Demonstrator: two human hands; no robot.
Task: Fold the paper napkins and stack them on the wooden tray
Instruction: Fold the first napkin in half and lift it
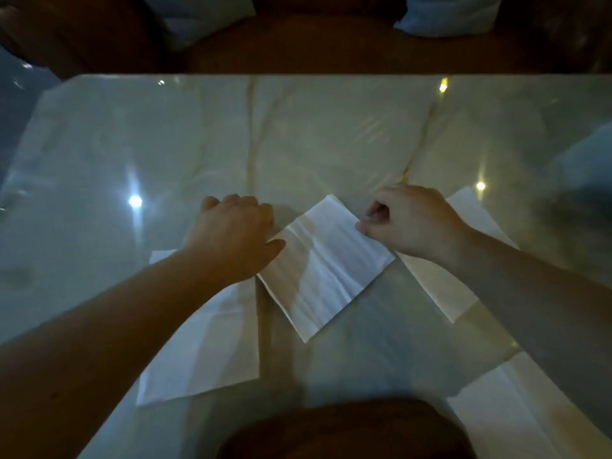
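A white paper napkin (323,266), folded into a rectangle and turned at an angle, lies on the glossy table between my hands. My left hand (233,236) rests palm down on its left edge, thumb on the paper. My right hand (412,220) pinches the napkin's right corner between thumb and curled fingers. An unfolded napkin (202,352) lies flat under my left forearm. Another napkin (440,286) lies under my right forearm, and a third (516,409) sits at the bottom right. A brown wooden curved shape (344,432) shows at the bottom edge; I cannot tell whether it is the tray.
The glossy pale table (298,134) reflects ceiling lights. Its far edge meets dark brown seating (298,44) with light cushions (447,14). A blurred pale object (586,160) lies at the right edge.
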